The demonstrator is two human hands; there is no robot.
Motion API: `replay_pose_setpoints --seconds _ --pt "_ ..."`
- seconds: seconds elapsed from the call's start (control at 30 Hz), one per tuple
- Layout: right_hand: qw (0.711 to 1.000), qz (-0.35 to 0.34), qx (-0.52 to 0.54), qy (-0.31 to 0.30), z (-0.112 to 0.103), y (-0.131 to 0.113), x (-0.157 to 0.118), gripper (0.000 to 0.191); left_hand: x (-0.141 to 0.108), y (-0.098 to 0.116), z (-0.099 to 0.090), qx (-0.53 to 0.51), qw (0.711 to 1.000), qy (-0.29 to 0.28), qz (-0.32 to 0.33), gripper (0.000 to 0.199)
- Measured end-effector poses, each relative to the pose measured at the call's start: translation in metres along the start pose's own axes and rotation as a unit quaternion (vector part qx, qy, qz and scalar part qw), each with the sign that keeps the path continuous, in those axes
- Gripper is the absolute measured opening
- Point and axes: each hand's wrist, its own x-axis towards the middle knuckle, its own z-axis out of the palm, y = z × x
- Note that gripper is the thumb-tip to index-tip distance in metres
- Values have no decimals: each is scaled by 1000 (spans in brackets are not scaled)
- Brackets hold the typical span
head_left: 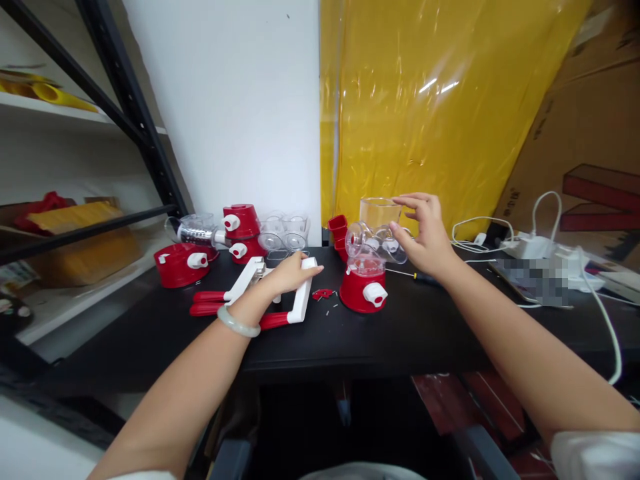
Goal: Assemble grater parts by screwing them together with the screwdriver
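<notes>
My left hand [293,272] lies over a white part with a red handle [300,300], fingers closed around its upper end. More white pieces with red handles [210,303] lie beside that wrist. My right hand [424,233] has its thumb and fingers at the upper right of a clear plastic housing [380,217]. That housing stands on a red base [364,290] with a white knob [375,294]. Between the hands, small red pieces [324,293] and tiny metal bits lie on the black table [320,347].
At the back left are stacked red bases [243,223], a low red base [181,267] and clear parts [284,233]. Red trays [339,233] stand behind the housing. A screwdriver [425,277], white cables [475,243] and a blurred-out device [535,283] lie right. Shelving [135,127] stands left.
</notes>
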Motion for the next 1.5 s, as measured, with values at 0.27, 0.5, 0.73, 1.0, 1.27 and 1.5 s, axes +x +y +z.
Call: replay_pose_setpoints --seconds 0.27,0.5,0.73,1.0,1.27,1.5 --pt "1000 2 7 -6 1 -3 -1 45 -5 0 2 67 993 43 87 39" --pt "1000 8 12 -10 -4 -1 -5 48 -7 7 4 177 980 -30 89 35" --pt "1000 7 8 -22 -8 -7 -4 52 -5 3 8 264 960 -36 89 45" --pt "998 5 -63 -32 -10 -22 33 53 -38 40 11 316 935 62 146 47" --pt "961 128 -140 -201 -5 -39 87 75 -79 83 63 215 961 24 171 69" --pt "929 140 -184 -288 9 -41 93 48 -60 81 65 217 971 49 87 64"
